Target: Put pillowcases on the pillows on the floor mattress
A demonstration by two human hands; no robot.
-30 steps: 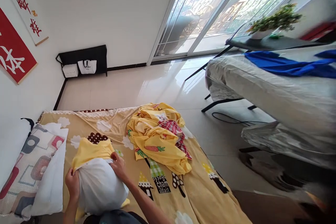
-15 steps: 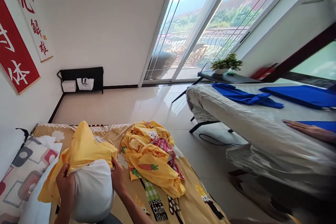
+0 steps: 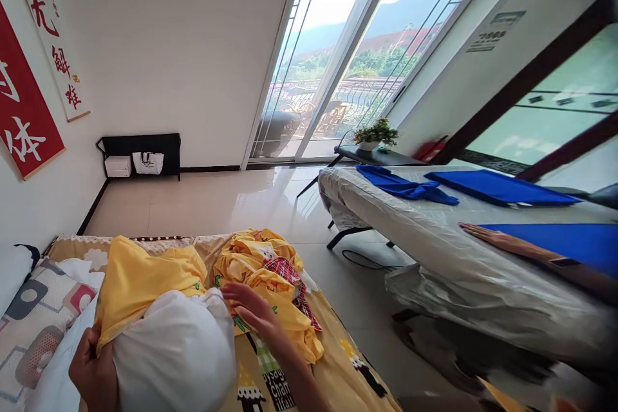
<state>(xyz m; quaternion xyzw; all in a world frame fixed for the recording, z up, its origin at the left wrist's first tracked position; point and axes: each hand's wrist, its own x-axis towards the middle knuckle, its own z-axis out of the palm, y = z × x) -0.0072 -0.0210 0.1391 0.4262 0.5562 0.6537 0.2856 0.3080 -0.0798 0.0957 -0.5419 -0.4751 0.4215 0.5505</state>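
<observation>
fingers of right hand now straightened, beside white pillow

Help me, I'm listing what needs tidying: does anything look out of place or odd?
Mildly, yes: a yellow cloth heap lies crumpled on the patterned bed, and on the opposite bed a bunched blue cloth looks untidy beside a flatter blue piece. I see no spill or damage.

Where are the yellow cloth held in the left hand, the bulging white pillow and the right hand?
Yellow cloth (image 3: 147, 277): head view, middle of its fabric.
White pillow (image 3: 176, 354): head view, its bulging side.
Right hand (image 3: 255, 313): head view, back of the hand.
</observation>
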